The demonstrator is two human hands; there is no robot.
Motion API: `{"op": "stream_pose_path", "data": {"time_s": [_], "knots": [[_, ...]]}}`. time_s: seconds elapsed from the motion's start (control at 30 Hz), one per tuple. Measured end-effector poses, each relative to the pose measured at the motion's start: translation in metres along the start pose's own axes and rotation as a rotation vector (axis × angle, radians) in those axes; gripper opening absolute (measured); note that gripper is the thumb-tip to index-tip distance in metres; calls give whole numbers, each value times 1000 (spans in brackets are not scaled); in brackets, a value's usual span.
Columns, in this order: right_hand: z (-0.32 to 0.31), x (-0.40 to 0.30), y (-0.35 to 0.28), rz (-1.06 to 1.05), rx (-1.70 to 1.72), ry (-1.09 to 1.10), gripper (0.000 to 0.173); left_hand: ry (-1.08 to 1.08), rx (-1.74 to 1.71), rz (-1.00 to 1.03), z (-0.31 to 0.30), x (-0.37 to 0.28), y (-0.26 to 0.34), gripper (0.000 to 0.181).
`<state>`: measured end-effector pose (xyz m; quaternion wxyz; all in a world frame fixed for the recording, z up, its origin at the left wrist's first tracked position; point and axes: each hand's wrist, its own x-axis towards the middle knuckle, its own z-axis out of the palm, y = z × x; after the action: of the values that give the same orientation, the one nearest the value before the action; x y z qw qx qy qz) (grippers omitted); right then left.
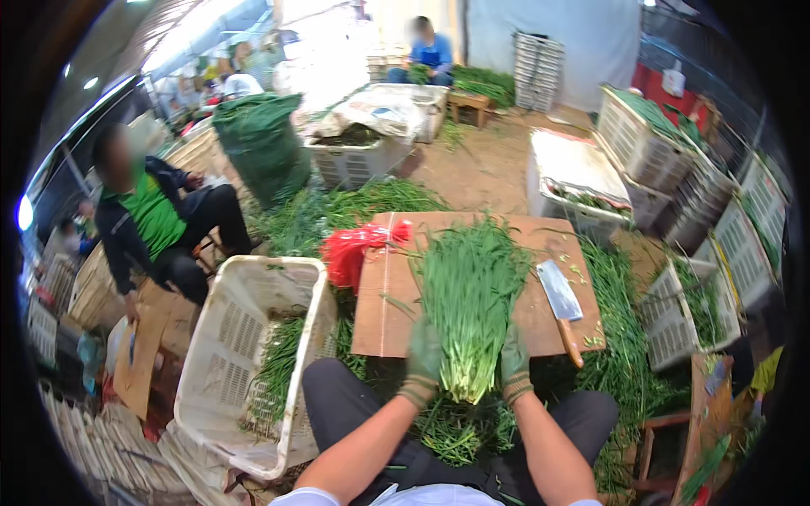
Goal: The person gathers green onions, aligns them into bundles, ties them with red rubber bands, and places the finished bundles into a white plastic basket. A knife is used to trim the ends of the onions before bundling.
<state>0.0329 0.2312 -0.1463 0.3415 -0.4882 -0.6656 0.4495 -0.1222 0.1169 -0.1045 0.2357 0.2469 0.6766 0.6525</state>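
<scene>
A thick bundle of leafy green stalks (pixel 471 291), perhaps garlic chives, lies on a brown board (pixel 386 316) in front of me, its pale cut ends towards my lap. My left hand (pixel 424 357), in a green glove, presses against the bundle's left side near those ends. On its right side rests my gloved right hand (pixel 515 360). Both hands hold the bundle between them; some fingertips are hidden. A cleaver (pixel 560 297) with a wooden handle lies on the board's right part. Red plastic strips (pixel 354 250) hang over the board's left back corner.
A white plastic crate (pixel 221 354) with some greens stands at my left. Loose greens (pixel 620 329) heap right of the board. Beyond stand a covered crate (pixel 579 171) and a green sack (pixel 262 145). One person (pixel 152 215) sits at left, another (pixel 430 57) at the back.
</scene>
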Motion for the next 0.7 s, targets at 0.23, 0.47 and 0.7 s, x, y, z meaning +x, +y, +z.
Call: {"op": "stream_pose_path", "data": {"time_s": [0.23,0.47,0.7], "knots": [[25,-17,-31,-99,13,-83,62,33,486,160,50,-12,-21,77],[-30,-32,-50,-11,47,-187,58,-352,346,157,-32,9,16,72],[-99,-61,-14,-173,42,90,51,124,-38,69,-160,90,1,23]]}}
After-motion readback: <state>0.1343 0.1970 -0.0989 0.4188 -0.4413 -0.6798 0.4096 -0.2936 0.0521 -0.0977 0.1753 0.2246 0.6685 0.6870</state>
